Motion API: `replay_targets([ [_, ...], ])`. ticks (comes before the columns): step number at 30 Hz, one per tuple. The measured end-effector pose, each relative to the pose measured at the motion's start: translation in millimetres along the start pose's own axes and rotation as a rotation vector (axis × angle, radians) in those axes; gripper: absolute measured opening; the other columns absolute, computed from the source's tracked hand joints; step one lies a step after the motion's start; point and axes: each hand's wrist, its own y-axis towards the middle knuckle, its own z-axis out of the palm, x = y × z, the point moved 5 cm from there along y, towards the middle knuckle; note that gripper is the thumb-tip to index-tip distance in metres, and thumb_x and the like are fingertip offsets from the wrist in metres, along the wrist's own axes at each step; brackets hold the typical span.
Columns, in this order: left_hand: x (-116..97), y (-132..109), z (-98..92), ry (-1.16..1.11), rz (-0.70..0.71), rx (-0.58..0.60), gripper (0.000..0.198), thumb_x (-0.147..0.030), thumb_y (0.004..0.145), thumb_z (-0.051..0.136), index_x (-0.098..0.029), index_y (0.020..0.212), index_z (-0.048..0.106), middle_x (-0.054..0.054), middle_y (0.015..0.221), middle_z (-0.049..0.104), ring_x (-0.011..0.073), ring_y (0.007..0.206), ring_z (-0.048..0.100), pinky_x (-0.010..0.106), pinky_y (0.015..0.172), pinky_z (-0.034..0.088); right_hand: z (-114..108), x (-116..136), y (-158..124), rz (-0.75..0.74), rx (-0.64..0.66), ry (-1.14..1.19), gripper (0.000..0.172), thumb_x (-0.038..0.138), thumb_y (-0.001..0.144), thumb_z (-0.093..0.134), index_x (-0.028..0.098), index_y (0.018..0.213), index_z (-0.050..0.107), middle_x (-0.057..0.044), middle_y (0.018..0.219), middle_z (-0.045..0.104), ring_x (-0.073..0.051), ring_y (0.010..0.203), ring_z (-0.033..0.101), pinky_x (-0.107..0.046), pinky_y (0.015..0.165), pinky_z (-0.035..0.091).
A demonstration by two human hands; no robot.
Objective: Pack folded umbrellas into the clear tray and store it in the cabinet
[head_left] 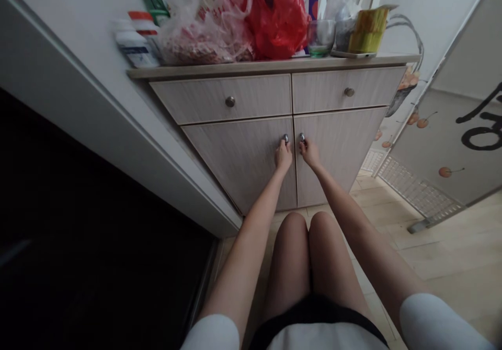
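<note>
In front of me stands a light wood-grain cabinet point(235, 156) with two drawers above two doors, all closed. My left hand point(283, 156) has its fingers closed on the round metal knob point(285, 137) of the left door. On the right door, my right hand point(309, 153) pinches the matching knob point(301, 137). Both knobs sit close to the seam between the doors. The drawers above carry a left drawer knob point(230, 101) and a right drawer knob point(349, 92), which neither hand touches.
Crowding the cabinet top are white bottles point(135, 46), a clear plastic bag point(204, 36), a red bag point(278, 20), a glass point(320, 38) and a yellow container point(367, 31). A printed folding screen point(443, 130) stands to the right. At left is a dark doorway point(78, 235).
</note>
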Motion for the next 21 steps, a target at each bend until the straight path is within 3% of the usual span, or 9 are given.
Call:
replay_targets([
  [4,4.2,-19.2,-6.3,0.006,0.034,-0.027,0.026,-0.027,0.104,0.042,-0.016,0.112,0.064,0.014,0.097,0.074,0.0250,0.093,0.071,0.033,0.085,0.049,-14.5,3.1,-24.3,0.028,-0.006,0.060,0.038,0.051,0.098,0.041,0.021,0.099,0.064,-0.009,0.086,0.069,-0.021,0.076,0.065,-0.037,0.076,0.054],
  [9,14.1,-57.9,-22.1,-0.073,0.126,-0.103,0.020,-0.027,0.102,0.044,-0.021,0.098,0.062,0.008,0.084,0.072,0.0208,0.080,0.069,0.030,0.078,0.048,-50.2,18.5,-69.5,-0.016,-0.015,0.105,0.044,0.060,0.097,0.039,0.022,0.096,0.061,-0.009,0.087,0.070,-0.022,0.079,0.066,-0.037,0.075,0.054],
  [14,28.9,-105.5,-49.2,-0.165,0.200,-0.205,0.020,-0.029,0.101,0.044,-0.022,0.090,0.059,0.005,0.075,0.069,0.0184,0.069,0.066,0.029,0.072,0.048,-90.4,33.1,-112.5,-0.011,-0.069,0.058,0.050,0.066,0.097,0.037,0.022,0.100,0.060,-0.008,0.086,0.072,-0.022,0.080,0.068,-0.035,0.072,0.053],
  [21,55.6,-159.4,-94.0,-0.216,0.228,-0.316,0.022,-0.036,0.100,0.046,-0.021,0.095,0.060,0.004,0.071,0.069,0.0176,0.066,0.066,0.029,0.071,0.050,-139.7,37.5,-158.6,0.005,-0.180,-0.014,0.050,0.065,0.098,0.038,0.021,0.107,0.060,-0.008,0.087,0.072,-0.022,0.077,0.068,-0.033,0.068,0.051],
])
